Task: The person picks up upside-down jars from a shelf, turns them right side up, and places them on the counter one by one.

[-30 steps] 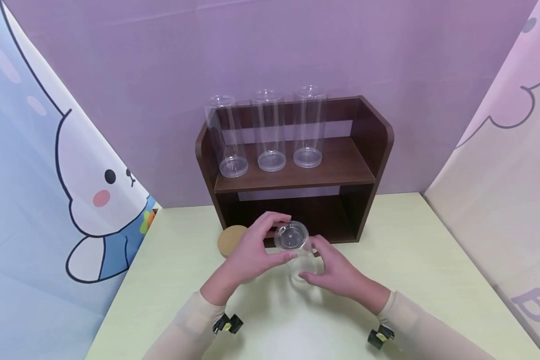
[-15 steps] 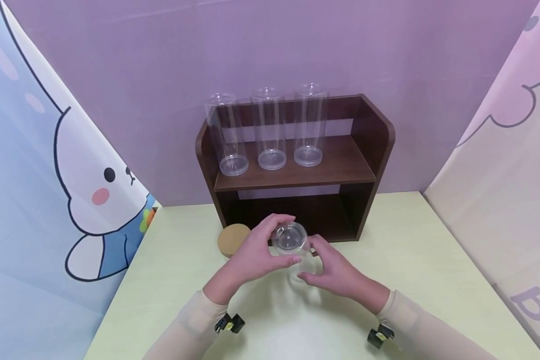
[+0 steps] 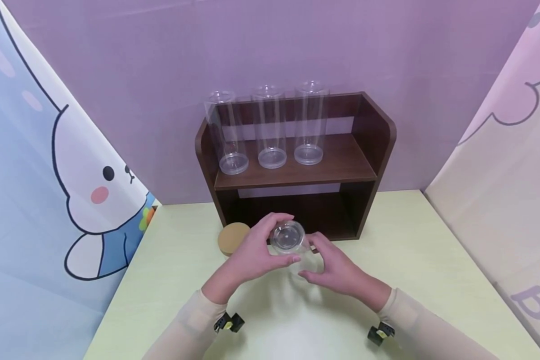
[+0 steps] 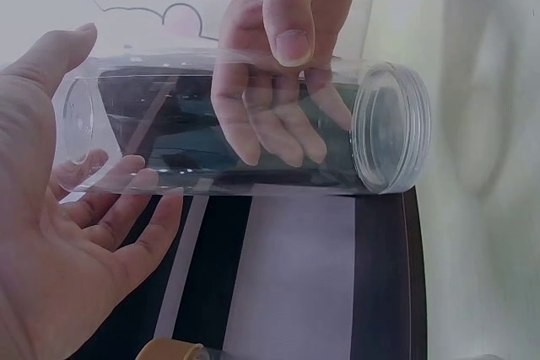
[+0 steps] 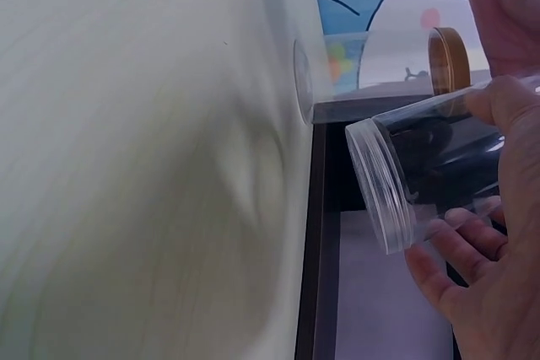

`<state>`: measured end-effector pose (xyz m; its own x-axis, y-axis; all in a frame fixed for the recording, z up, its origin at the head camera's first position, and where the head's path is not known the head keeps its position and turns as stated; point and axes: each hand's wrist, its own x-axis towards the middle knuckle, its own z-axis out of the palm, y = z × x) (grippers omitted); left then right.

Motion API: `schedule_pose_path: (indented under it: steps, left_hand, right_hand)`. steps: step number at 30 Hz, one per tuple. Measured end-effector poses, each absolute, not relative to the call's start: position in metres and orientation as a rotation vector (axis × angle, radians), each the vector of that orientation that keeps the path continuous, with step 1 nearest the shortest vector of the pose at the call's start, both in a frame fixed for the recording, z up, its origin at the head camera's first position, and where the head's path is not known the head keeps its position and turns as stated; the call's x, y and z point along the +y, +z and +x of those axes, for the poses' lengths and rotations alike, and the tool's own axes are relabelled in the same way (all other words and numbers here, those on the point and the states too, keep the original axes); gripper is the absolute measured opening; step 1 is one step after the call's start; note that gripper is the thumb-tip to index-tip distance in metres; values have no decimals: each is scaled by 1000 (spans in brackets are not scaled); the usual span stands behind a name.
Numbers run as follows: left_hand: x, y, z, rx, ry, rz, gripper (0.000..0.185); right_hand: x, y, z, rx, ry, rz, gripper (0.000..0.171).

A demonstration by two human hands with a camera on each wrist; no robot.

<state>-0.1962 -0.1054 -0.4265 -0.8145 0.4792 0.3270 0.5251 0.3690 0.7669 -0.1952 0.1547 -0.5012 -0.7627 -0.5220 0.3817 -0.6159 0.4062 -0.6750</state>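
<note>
A tall clear plastic jar (image 3: 290, 236) is held close over the table, slightly tilted, one round end facing the head camera. My left hand (image 3: 258, 252) grips its upper end, thumb on the near side and fingers behind. Lower down, my right hand (image 3: 335, 264) holds the jar from the right, thumb and fingers spread round the wall. The ridged clear end (image 4: 392, 128) points down toward the table in the left wrist view. Another clear jar (image 5: 380, 61) with a tan lid (image 3: 233, 238) stands beside my left hand, partly hidden by it in the head view.
Behind the hands stands a dark brown two-tier shelf (image 3: 292, 179). On its upper board are three upright clear jars (image 3: 234, 164) (image 3: 272, 157) (image 3: 308, 154). The pale table (image 3: 423, 280) runs to printed cloth panels at left and right and a purple cloth behind.
The upper end of the held jar has shifted slightly left within the hands. Both hands keep almost the same place and grip; the rest only drifts a little with the head camera.
</note>
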Motion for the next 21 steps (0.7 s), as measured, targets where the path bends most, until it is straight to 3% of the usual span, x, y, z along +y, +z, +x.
schedule_pose_path:
  steps: [9,21]
  left_hand:
    - [-115,-426,-195,-2570,-1430,-934,78]
    - [-131,-423,-190,-2561,-1376,-1010,78]
  right_hand:
    - [162,-493,-198,-2574,1217,1035,70]
    - [175,-479,-204,-2472,1047,1155,79]
